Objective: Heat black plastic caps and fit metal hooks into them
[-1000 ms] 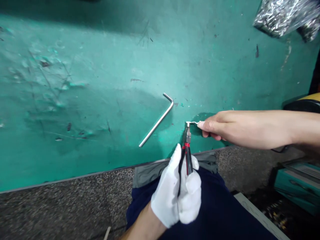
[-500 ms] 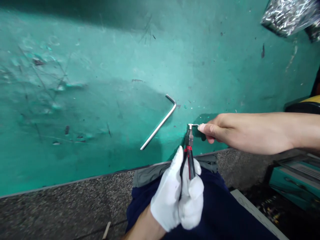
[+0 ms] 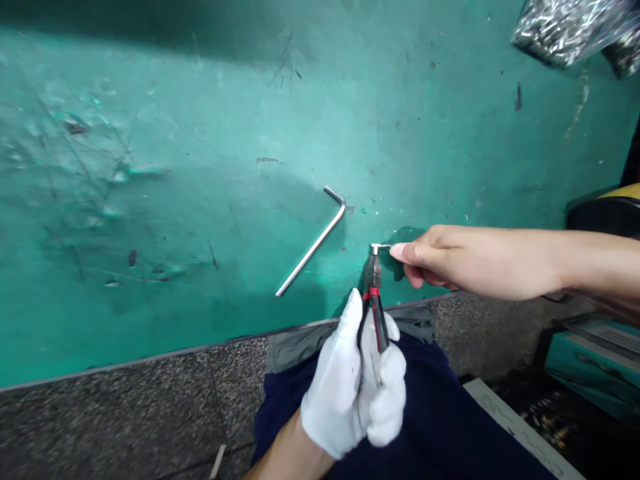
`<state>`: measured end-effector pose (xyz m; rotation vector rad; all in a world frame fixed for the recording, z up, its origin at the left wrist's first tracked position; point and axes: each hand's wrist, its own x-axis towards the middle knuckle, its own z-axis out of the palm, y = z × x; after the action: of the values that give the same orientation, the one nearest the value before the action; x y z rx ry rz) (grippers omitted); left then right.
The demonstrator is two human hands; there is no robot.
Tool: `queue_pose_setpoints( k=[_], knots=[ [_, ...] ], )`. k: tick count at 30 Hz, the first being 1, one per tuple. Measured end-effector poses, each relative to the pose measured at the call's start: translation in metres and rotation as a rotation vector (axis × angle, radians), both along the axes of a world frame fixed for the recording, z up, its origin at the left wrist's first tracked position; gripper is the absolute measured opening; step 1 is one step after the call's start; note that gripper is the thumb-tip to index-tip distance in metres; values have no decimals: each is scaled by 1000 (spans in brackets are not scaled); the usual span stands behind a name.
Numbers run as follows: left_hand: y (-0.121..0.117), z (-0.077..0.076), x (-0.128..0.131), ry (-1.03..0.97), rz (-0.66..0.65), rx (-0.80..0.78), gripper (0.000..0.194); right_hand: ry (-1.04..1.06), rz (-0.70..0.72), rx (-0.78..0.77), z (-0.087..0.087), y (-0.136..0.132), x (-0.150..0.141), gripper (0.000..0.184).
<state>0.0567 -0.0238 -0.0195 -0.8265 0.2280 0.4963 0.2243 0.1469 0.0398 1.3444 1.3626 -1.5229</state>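
Observation:
My left hand [image 3: 350, 380], in a white glove, is closed around the pliers [image 3: 376, 307], which have black and red handles. The pliers' jaws point away from me and grip a small shiny metal piece [image 3: 375, 249] just over the green tabletop. From the right comes my bare right hand [image 3: 440, 260], its thumb and fingers pinching a thin metal rod [image 3: 385, 247] that reaches to this piece. Most of the rod is hidden in the fingers, so its kind cannot be told. A large L-shaped hex key [image 3: 313, 250] lies on the table left of the pliers.
The scuffed green tabletop [image 3: 200, 200] ends at a front edge close to my lap. Clear plastic bags of shiny metal parts [image 3: 565, 30] lie at the far right. A yellow and black object [image 3: 610, 210] sits at the right edge, and a teal box [image 3: 590, 367] stands lower down.
The view has shifted slightly, so the hex key and tools appear a little further left. Both hands keep their holds; the right hand's lower fingers look slightly turned.

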Motion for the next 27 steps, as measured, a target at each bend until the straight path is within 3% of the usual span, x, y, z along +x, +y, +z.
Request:
queue_pose_setpoints(
  k=[11,16,27],
  knots=[
    [9,7,-5,104,-64,3,51,26,3,184,3,-19,2,58],
    [9,6,-4,115,-62,15,50,46,-111,99,3,-14,4,56],
    [8,4,-6,76,-55,0,49,-5,-186,-5,4,-10,4,58]
  ],
)
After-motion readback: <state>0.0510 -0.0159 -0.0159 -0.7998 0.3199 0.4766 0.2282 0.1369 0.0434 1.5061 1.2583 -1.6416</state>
